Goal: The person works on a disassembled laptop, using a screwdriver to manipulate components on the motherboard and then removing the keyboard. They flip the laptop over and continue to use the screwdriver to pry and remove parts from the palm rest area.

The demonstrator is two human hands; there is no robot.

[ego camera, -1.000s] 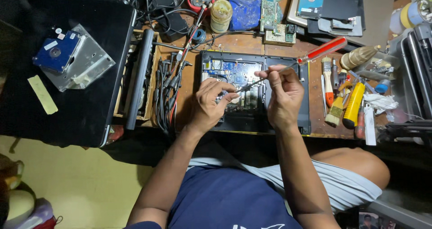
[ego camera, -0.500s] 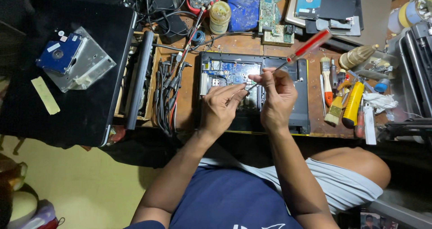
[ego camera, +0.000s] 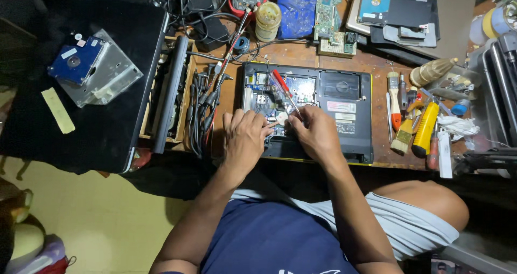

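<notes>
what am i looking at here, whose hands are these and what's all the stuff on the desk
This is one view from a camera worn on a person's head, looking down at their own bare hands. On the wooden workbench lies an opened laptop, its insides showing. The right hand holds a red-handled screwdriver with its tip down in the laptop; the left hand rests beside it, steadying. Around them are a bundle of cables, a brush, a yellow tool and a blue hard drive on the left.
</notes>
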